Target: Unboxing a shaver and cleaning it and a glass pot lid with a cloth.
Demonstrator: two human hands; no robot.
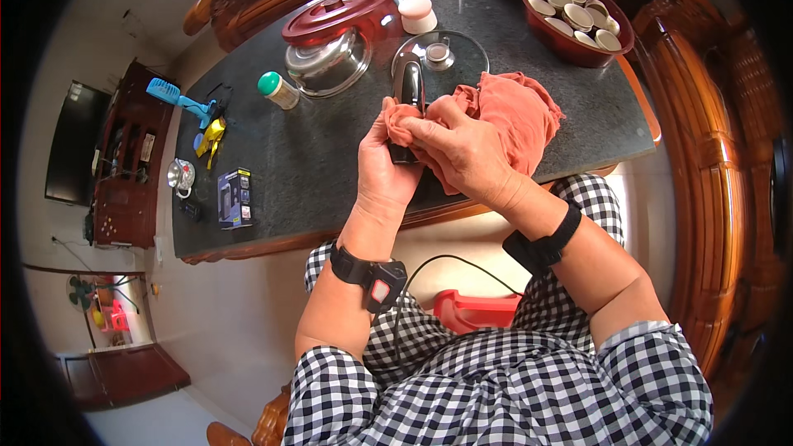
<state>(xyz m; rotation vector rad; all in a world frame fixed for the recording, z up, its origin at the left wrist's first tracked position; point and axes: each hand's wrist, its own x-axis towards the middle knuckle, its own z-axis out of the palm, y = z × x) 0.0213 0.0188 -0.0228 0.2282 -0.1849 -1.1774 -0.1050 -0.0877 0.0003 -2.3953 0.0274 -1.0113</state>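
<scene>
My left hand (387, 167) grips a glossy black elongated object (409, 83), upright over the near part of the table; its exact kind I cannot tell. In my right hand (468, 148) is a bunched coral-red cloth (517, 114). One fold of the cloth wraps over the black object's middle, between the fingers of both hands. The bulk of the cloth hangs to the right of my right hand. Just beyond the black object lies a round glass lid (461, 52) with a metal-rimmed knob. My hands and the cloth cover part of the object.
On the dark stone-topped table (297, 167) stand a red-lidded container (337, 12), a clear glass bowl (331, 68), a green-capped jar (279, 90) and a pink-lidded jar (417, 15). A red basin (579, 52) holds several cups. Leftward are a small box (235, 198) and a blue handheld fan (186, 102).
</scene>
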